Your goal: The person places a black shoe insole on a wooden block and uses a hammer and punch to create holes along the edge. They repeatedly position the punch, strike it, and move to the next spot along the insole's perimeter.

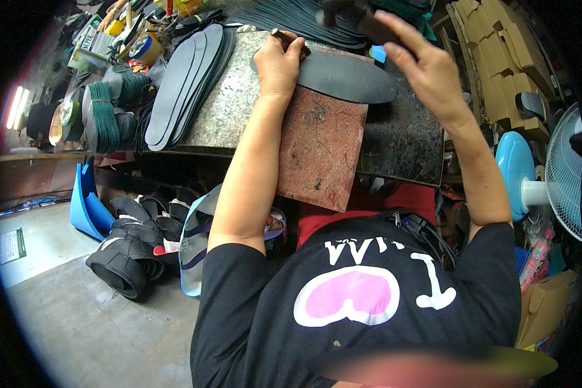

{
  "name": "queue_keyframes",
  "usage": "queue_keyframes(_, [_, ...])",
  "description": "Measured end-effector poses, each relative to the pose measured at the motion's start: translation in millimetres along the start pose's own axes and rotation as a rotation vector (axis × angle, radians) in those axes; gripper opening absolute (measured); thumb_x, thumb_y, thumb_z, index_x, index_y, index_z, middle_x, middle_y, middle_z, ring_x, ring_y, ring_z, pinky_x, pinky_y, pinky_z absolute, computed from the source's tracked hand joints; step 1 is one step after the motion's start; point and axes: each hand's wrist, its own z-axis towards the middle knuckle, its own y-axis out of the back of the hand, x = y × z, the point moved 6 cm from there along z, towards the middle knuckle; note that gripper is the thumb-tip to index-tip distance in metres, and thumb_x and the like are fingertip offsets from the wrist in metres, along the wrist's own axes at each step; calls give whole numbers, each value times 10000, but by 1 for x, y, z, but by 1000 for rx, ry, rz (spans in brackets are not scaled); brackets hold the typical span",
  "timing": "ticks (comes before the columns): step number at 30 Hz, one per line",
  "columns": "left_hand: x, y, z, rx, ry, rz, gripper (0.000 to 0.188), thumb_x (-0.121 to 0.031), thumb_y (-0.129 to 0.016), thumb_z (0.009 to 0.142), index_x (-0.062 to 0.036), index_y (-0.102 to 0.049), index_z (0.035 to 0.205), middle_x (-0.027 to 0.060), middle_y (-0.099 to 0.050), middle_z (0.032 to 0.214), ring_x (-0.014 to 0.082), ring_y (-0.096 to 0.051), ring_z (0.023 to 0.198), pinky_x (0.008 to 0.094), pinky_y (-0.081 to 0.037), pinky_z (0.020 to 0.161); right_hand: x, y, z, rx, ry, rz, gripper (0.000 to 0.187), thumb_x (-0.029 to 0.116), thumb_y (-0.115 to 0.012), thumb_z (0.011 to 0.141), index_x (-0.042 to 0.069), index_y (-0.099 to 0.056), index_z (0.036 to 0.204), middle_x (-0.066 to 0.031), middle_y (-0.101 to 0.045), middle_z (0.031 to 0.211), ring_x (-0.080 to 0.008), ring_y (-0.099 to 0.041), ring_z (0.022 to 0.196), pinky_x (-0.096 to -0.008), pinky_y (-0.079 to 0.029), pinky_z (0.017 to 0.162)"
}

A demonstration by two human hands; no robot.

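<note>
My left hand (pixel 280 68) is closed around a short dark punch-like tool (pixel 277 32), whose top end sticks up above the fingers; its lower end is hidden. Under and beside that hand lies a dark grey shoe sole (pixel 348 76), flat across a reddish-brown board (pixel 320 145) on the worktable. My right hand (pixel 430 74) is raised over the right end of the sole. It grips a hammer (pixel 368 27) with a dark head, smeared by motion. A small blue piece (pixel 378 53) shows beyond the sole, close to the right fingers.
Stacked grey soles (pixel 186 90) lie on the table's left, with green-edged ones (pixel 297 19) at the back. Further left are green cord bundles (pixel 103 119). A fan (pixel 566 171) and cardboard boxes (pixel 498 58) stand right; black footwear (pixel 132 236) and a blue dustpan (pixel 90 204) lie below left.
</note>
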Motion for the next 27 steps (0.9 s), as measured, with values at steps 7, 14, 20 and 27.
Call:
queue_keyframes(7, [-39, -20, -12, 7, -474, 566, 185, -166, -713, 839, -51, -580, 896, 160, -671, 751, 341, -669, 706, 416, -524, 643, -2, -17, -4, 100, -17, -19, 463, 327, -585, 962, 255, -488, 1409, -115, -635, 1260, -311, -651, 1080, -382, -532, 866])
queue_keyframes(14, [8, -5, 2, 13, 186, -294, 128, -80, -610, 944, 47, -601, 950, 147, -687, 902, 193, -695, 766, 266, -611, 666, -49, -44, -34, 191, -199, -152, 437, 401, -534, 970, 319, -487, 1397, -187, -694, 996, -387, -676, 892, -443, -536, 748])
queue_keyframes(20, [-1, -11, -2, 59, 56, -109, 85, -76, -694, 869, -6, -647, 879, 102, -711, 809, 161, -685, 648, 284, -556, 622, -9, 7, -11, -35, 47, 3, 435, 378, -572, 969, 285, -521, 1391, -91, -678, 842, -194, -633, 663, -331, -524, 672])
queue_keyframes(27, [-46, -33, -19, 48, -558, 560, 227, -176, -692, 852, -41, -556, 972, 142, -647, 743, 335, -658, 715, 425, -516, 659, 0, 5, -9, -149, 91, 149, 465, 335, -551, 995, 235, -458, 1440, -84, -627, 802, -106, -588, 654, -264, -497, 604])
